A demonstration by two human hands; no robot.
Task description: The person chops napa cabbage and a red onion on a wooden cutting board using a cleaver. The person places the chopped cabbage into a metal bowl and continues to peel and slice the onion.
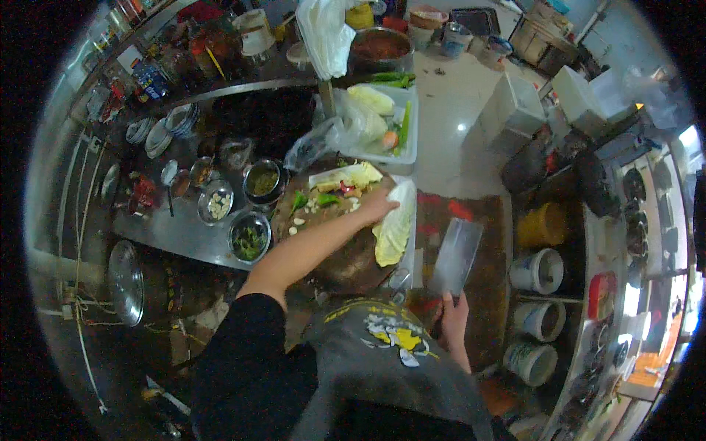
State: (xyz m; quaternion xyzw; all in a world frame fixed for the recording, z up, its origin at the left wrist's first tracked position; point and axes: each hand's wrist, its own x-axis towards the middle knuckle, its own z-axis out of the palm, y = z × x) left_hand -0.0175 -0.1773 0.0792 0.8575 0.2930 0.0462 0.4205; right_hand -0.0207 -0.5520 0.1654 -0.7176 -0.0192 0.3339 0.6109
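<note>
My left hand (380, 207) reaches across a round wooden chopping board (353, 270) and grips the edge of a pale napa cabbage leaf (396, 234) at the board's right side. In my right hand (455, 320) is the handle of a cleaver (456, 256), its broad blade pointing away from me, off to the right of the board and over the floor. More cabbage (345, 177) lies at the far side of the board. Near it are green pepper pieces (328, 199), a bit of red pepper (347, 188) and garlic cloves (298, 221).
Beyond the board a plastic tub (408, 151) holds vegetables. To the left stand a bowl of green leaves (249, 242), a bowl of garlic (216, 206) and a metal pot (262, 179). White plastic bags (325, 38) hang above. Several buckets (543, 270) line the right.
</note>
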